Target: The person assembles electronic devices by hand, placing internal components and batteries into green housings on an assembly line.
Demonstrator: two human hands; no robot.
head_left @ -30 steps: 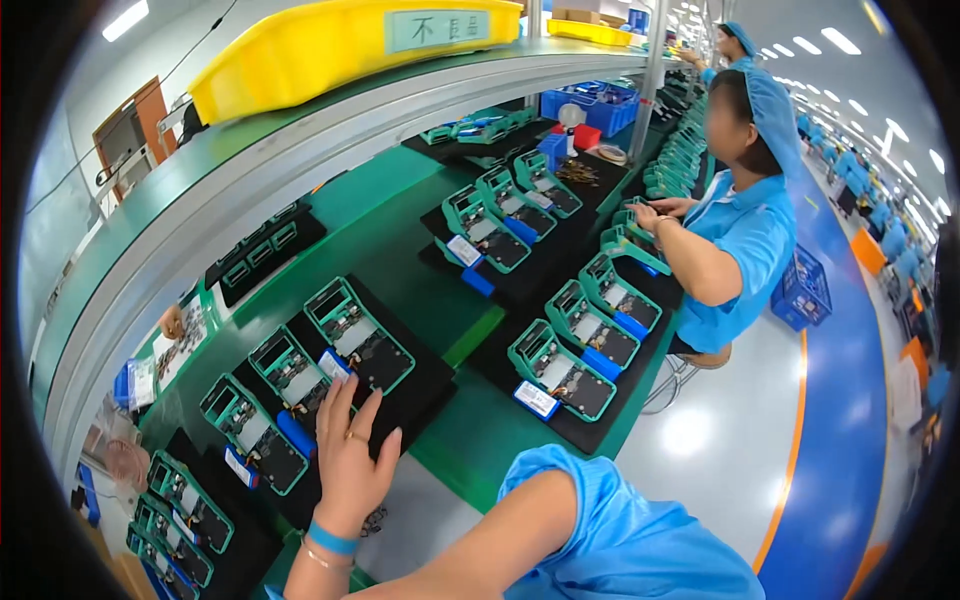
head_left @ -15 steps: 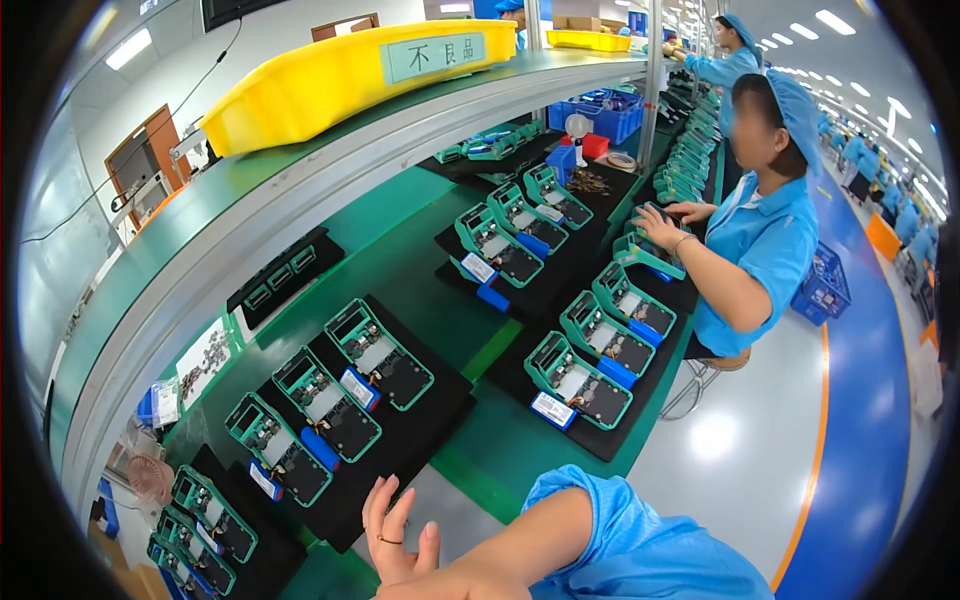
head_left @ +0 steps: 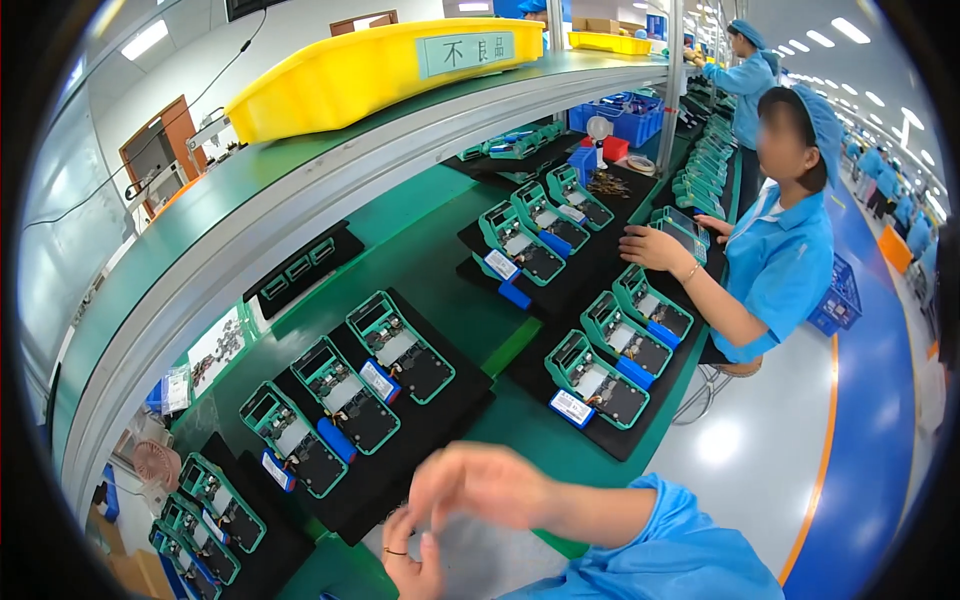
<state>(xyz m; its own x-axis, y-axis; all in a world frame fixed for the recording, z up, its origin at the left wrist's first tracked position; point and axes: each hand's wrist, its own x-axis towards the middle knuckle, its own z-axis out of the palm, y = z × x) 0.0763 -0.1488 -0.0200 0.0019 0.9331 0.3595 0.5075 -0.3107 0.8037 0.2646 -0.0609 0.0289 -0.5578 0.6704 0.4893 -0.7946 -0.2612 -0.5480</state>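
Note:
My right hand, blurred, reaches in from the lower right, its fingers loosely curved with a gap at the thumb. Just below it, my left hand, with a ring, points its fingers upward, thumb apart. The hands overlap in view; whether they touch I cannot tell. Neither visibly holds anything. Nearest them is a black mat with three open green device housings, including a middle housing and a left housing. Circuit boards show inside. A blue battery pack and a white-labelled battery pack lie beside them.
More housings sit on mats at the lower left and right. A co-worker in blue works across at the right. A metal-edged shelf bearing a yellow bin runs overhead. A small fan stands lower left.
My right hand has risen into view above my left hand, where only its forearm showed. The co-worker's hand has shifted off a housing. The whole view has shifted slightly.

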